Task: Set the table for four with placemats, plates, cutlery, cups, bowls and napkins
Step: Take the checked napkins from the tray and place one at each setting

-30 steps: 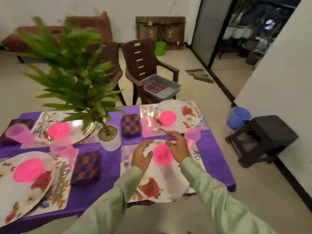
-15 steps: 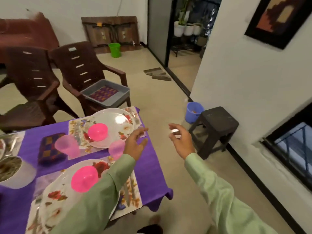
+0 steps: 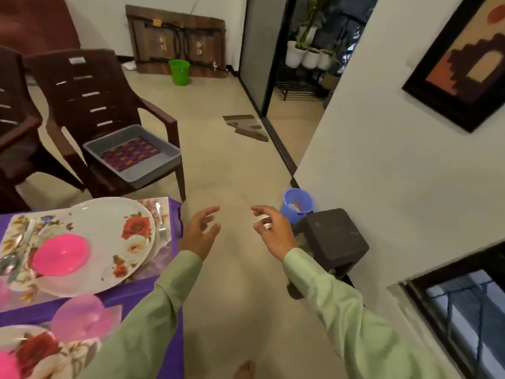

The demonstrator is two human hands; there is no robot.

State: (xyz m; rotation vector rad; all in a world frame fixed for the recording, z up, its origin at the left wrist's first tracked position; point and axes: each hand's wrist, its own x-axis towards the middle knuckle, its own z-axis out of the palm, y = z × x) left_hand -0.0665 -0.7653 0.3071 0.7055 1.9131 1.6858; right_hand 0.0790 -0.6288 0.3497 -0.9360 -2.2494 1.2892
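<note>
My left hand point(image 3: 200, 233): fingers apart, empty, just past the worktop point(image 3: 131, 294) edge
My right hand point(image 3: 273, 232): fingers apart, empty, above the floor
Plate point(image 3: 114, 233): on the worktop, pink bowl point(image 3: 60, 254) on it

soft, even indoor light, wide-angle view, some motion smear

the room is fairly bright with no hard shadows; only faint shade lies under the stool point(image 3: 334, 239) and the chair point(image 3: 90, 105). the window point(image 3: 464, 310) at lower right looks dim and bluish, and the doorway point(image 3: 314, 36) is darker than the room. the white plate point(image 3: 109, 242) carries a soft sheen. the left hand point(image 3: 200, 232) and right hand point(image 3: 273, 233) are slightly smeared, the pink cup point(image 3: 79, 318) near the bottom edge more so. the picture frame point(image 3: 461, 58) leans and bends toward the border.
</note>
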